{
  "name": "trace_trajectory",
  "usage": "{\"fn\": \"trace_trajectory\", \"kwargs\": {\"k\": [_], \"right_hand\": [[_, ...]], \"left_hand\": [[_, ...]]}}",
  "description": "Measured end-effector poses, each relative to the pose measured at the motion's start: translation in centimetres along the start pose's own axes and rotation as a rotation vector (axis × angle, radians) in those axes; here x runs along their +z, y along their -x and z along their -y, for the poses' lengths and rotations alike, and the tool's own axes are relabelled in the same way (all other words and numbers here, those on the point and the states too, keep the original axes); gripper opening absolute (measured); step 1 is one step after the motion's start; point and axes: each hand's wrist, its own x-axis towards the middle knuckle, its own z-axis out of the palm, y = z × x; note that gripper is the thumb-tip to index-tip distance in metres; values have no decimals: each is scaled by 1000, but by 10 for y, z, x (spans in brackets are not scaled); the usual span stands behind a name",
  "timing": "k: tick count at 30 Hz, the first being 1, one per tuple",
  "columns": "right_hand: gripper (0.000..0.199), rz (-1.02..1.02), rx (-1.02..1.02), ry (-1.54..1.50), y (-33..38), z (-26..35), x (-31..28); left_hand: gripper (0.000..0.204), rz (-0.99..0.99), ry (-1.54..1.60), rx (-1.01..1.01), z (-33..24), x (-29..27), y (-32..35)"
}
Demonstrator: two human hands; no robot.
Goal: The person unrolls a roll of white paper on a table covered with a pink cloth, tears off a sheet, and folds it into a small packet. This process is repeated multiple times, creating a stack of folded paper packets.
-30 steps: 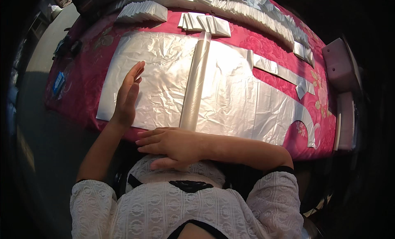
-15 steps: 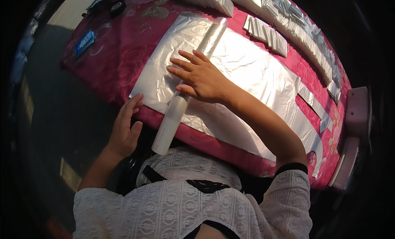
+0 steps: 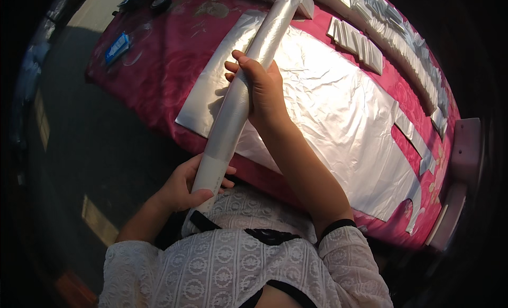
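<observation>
Below centre the left hand [image 3: 182, 187] grasps the near end of the plastic roll [image 3: 228, 122], fingers seemingly curled beneath, while mid-frame the right hand [image 3: 267, 96] clasps its middle, well spaced for steadying it over the silvery sheet [image 3: 330, 112].
</observation>
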Motion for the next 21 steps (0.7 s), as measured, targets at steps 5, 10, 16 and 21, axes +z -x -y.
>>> {"fn": "trace_trajectory", "kwargs": {"k": [5, 10, 16, 21], "right_hand": [[59, -45, 9, -11, 25, 50, -27], [63, 150, -50, -303, 50, 76, -42], [57, 78, -108, -211, 71, 87, -63], [57, -12, -178, -46, 78, 82, -68]], "left_hand": [[66, -52, -294, -98, -5, 26, -26], [57, 351, 150, -171, 0, 46, -43], [60, 215, 141, -103, 0, 71, -57], [55, -117, -443, -45, 3, 81, -68]]}}
